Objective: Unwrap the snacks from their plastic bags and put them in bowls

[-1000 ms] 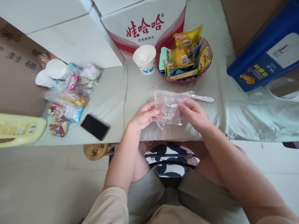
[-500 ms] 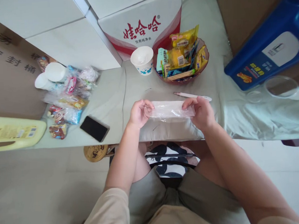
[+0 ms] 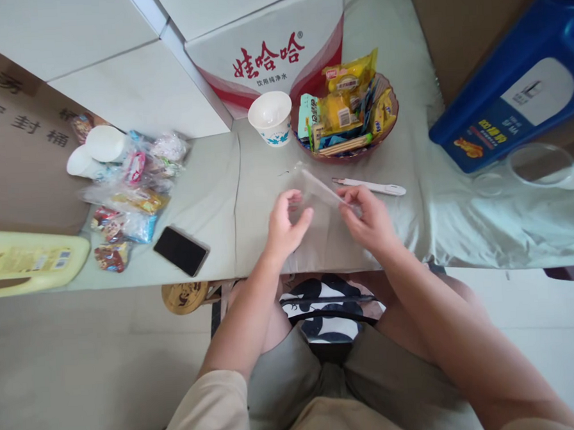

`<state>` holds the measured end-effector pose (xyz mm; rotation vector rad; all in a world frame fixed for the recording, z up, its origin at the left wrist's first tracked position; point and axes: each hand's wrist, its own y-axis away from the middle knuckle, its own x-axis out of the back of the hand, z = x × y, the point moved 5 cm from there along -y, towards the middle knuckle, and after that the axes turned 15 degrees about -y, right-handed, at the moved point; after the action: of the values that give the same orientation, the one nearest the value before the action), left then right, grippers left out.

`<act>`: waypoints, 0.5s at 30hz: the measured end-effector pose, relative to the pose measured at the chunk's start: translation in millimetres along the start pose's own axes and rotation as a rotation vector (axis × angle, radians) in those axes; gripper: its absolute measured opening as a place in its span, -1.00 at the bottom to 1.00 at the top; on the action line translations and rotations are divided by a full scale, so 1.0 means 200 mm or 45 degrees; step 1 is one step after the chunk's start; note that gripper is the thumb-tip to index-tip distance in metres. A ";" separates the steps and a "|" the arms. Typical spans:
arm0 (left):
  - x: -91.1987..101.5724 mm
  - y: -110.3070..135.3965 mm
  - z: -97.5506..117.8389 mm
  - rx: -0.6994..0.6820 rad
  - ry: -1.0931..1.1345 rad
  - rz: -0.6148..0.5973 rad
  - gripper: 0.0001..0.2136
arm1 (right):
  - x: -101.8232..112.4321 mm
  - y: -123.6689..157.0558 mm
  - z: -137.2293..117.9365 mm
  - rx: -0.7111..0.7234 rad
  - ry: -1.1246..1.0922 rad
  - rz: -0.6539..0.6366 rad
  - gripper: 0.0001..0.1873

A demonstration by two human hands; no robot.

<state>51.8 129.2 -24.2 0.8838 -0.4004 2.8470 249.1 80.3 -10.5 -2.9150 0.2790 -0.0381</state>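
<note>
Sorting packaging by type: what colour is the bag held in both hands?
Colourless: a clear thin plastic bag, best seen in the head view.

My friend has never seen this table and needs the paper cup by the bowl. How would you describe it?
Find the red-and-white box at the back. The cup stands just before it, left of the snack bowl. Unlike the cups far left among snack bags, it stands alone, with blue print.

A room at home with a snack table
A snack bowl (image 3: 361, 152), a phone (image 3: 180, 251) and a drink box (image 3: 268, 43) sit on it.
</note>
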 end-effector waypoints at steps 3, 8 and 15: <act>-0.11 0.04 0.02 0.001 0.134 -0.262 -0.37 | -0.08 0.03 0.00 0.028 -0.012 -0.215 -0.88; -0.12 0.01 0.04 0.136 0.408 -0.413 -0.33 | -0.16 0.06 0.00 -0.120 -0.302 -0.290 -0.84; -0.02 -0.02 0.03 0.397 0.579 -0.210 -0.53 | -0.11 0.05 -0.02 0.058 0.067 0.086 -0.70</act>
<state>59.3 130.4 -21.4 0.2634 0.1656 2.8732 226.1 74.3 -9.4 -2.8608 0.3799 -0.1097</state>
